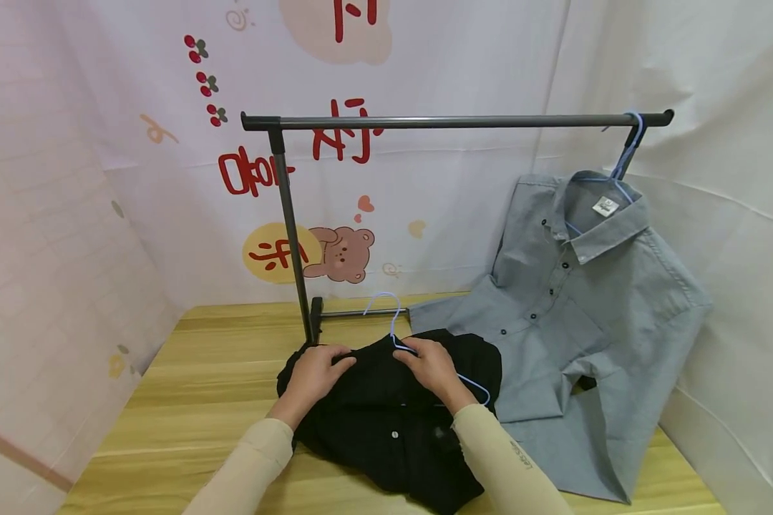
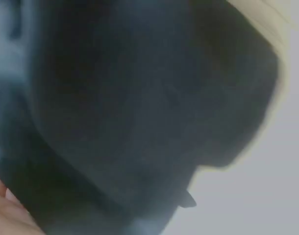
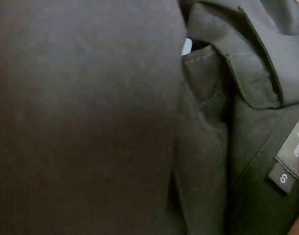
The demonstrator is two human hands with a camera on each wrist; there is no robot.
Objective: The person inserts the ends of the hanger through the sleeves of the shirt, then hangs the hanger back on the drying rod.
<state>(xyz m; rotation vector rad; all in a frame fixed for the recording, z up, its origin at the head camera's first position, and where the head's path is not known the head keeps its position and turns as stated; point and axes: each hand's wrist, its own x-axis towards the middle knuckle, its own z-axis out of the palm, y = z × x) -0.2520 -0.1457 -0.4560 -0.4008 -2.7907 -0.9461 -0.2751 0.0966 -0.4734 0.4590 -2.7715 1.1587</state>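
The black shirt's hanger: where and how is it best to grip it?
Probably pinch the hanger stem just above the black shirt, coming from the right: this part stands clear of the cloth, and the hook's open end lies to the left.

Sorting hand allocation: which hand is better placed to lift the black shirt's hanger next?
Right, probably. In the head view, the right hand has its thumb and fingertips beside the neck of the blue hanger; the left hand is farther off, on the left part of the black shirt.
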